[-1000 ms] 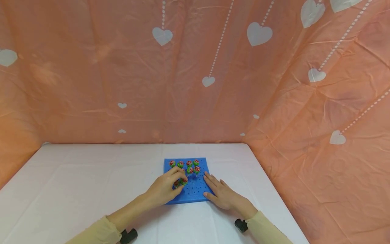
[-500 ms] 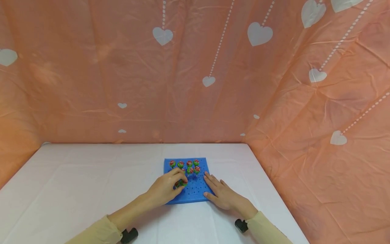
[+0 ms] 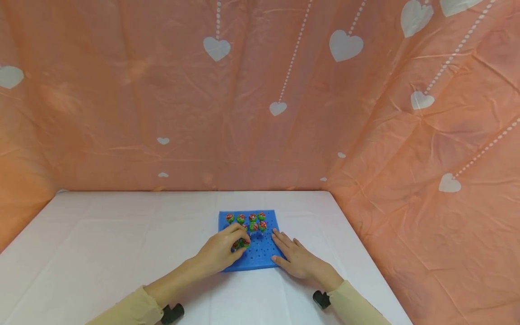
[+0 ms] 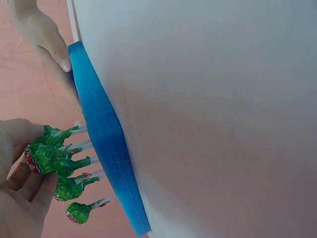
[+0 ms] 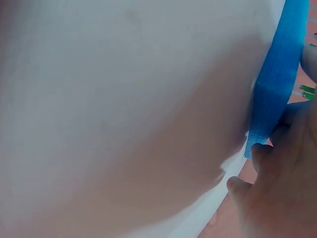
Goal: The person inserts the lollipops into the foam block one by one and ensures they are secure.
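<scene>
A blue foam block (image 3: 257,262) with rows of small holes lies on the table, several lollipops (image 3: 253,217) standing upright in it by their white sticks. My left hand (image 3: 219,252) pinches the wrapped head of a lollipop (image 4: 42,157) at the block's left side, thumb and fingers curled around it. Its wrapper is green with a red and white top, and other lollipops stand close beside it in the left wrist view. The fingers hide part of the held one. Across the block's right edge my right hand (image 3: 298,262) rests with fingers fairly straight, touching the foam.
A white cloth covers the table (image 3: 101,243). Orange sheeting (image 3: 243,149) with pale hearts hangs behind it and along the right side. Black wrist cameras (image 3: 172,313) show below both sleeves.
My left hand's fingers have shifted very slightly, and the lollipop between them sits a touch lower than a second ago. The right hand and foam block keep their places.
</scene>
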Available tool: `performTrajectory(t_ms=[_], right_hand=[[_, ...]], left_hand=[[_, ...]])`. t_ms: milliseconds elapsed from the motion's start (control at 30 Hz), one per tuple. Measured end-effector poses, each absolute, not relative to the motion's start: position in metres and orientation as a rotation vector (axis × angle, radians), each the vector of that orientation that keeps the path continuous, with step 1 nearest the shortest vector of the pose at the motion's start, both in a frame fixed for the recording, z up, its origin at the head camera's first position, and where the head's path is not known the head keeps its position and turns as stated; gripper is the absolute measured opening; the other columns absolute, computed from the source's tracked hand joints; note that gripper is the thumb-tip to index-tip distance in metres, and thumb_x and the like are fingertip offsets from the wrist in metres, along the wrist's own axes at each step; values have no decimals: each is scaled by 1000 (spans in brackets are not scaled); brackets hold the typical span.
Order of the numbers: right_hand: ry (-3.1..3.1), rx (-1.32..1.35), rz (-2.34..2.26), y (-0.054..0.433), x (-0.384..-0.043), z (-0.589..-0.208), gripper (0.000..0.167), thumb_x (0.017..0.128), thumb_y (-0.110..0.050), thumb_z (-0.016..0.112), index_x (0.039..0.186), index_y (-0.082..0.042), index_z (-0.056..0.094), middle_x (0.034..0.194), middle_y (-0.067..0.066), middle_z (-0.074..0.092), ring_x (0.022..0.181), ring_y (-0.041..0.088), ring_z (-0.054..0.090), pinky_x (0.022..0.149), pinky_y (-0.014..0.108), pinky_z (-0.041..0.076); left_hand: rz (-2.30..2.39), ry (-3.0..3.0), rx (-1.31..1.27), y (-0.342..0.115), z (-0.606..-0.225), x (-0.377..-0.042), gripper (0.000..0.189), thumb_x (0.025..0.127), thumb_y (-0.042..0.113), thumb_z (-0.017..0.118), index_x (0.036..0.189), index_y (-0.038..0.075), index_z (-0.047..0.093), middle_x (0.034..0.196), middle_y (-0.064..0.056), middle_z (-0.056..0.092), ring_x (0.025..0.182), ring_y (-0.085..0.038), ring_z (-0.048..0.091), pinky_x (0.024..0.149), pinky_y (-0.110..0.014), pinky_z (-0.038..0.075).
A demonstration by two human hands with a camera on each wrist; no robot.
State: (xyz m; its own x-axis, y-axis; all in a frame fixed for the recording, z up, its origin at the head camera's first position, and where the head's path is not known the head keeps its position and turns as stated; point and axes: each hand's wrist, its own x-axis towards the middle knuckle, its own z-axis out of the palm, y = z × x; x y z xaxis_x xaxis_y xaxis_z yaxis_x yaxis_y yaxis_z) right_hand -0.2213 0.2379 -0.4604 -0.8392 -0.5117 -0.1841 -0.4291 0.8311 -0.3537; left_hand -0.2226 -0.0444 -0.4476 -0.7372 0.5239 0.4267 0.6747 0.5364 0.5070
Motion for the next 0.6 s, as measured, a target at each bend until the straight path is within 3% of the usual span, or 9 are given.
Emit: performTrajectory(t_ms=[333, 600], right_hand=[[2799, -743, -438, 239, -229, -459, 68, 111, -45, 45, 163, -5, 30, 172, 11, 20, 158, 34, 19, 126, 61, 17], [2922, -738, -454, 245, -230, -459, 64, 112, -41, 44, 163, -5, 30, 171, 13, 23, 157, 37, 22, 124, 63, 19]], left_hand=[[-811, -2516, -998, -55, -441, -222, 43, 87, 22, 86, 126, 12, 70, 130, -3, 65, 117, -26, 67, 96, -45, 59], [-531, -2529, -883, -86, -428, -216, 70, 87, 41, 84, 145, 9, 59, 149, -10, 57, 135, -33, 56, 113, -54, 45]])
